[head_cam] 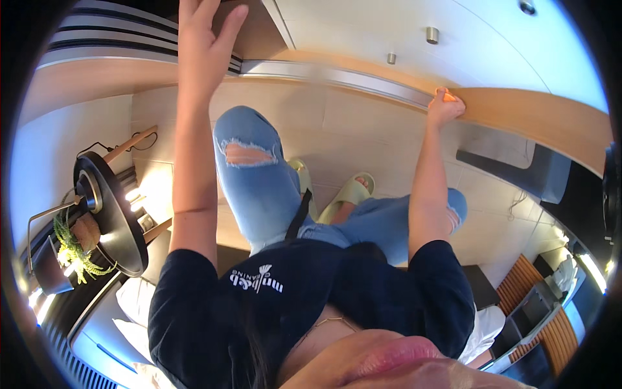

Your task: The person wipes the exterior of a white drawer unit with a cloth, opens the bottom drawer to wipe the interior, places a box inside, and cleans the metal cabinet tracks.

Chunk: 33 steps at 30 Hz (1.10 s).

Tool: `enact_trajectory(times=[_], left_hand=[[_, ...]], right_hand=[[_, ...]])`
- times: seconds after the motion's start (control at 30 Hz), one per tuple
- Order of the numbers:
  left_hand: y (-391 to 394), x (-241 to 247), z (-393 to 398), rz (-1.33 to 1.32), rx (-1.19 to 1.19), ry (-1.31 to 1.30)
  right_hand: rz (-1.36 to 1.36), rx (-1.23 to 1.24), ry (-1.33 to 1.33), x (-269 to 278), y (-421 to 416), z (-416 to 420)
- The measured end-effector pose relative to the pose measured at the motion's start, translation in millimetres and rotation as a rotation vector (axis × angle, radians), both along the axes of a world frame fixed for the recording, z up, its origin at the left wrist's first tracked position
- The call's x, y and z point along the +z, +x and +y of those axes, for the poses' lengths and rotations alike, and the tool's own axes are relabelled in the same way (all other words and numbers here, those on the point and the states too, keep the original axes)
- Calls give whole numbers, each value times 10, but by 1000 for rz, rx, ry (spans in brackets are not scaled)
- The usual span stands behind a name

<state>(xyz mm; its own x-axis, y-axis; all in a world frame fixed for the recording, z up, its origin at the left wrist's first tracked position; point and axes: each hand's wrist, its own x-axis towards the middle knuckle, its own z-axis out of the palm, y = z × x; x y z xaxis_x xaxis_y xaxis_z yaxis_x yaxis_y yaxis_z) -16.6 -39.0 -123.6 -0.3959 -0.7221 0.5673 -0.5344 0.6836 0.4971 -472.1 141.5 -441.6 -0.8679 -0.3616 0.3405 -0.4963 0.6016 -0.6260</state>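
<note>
My right hand grips a small orange cloth. It rests against the lower wooden edge of a white-fronted cabinet, where a metal strip meets the wood. My left hand is raised at the top of the view, thumb spread from the fingers, with nothing seen in it. The upper frame cuts off its fingertips, so whether they touch anything is hidden. Behind that hand are a brown panel and dark-striped slats.
At left stands a round black side table with a lamp and a potted plant. A cable hangs behind it. Round knobs stick out from the cabinet. A grey-blue furniture piece stands right, above the tiled floor.
</note>
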Motion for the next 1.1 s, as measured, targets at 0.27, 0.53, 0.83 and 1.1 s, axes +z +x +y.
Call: enact_trajectory(times=[0.27,0.53,0.83,1.1], left_hand=[[424,-1514,826,467,270,1026],[346,-1136,792,817,287,818],[399,-1268,682,726,271,760],[593,-1118,777,1075,412,519]], right_hand=[[429,153,260,-510,156,-235],[444,473,297,-694,2940,-1327],[222,997,152,-561,3065,-1390],[351,1057,118,-264,2741,-1239]])
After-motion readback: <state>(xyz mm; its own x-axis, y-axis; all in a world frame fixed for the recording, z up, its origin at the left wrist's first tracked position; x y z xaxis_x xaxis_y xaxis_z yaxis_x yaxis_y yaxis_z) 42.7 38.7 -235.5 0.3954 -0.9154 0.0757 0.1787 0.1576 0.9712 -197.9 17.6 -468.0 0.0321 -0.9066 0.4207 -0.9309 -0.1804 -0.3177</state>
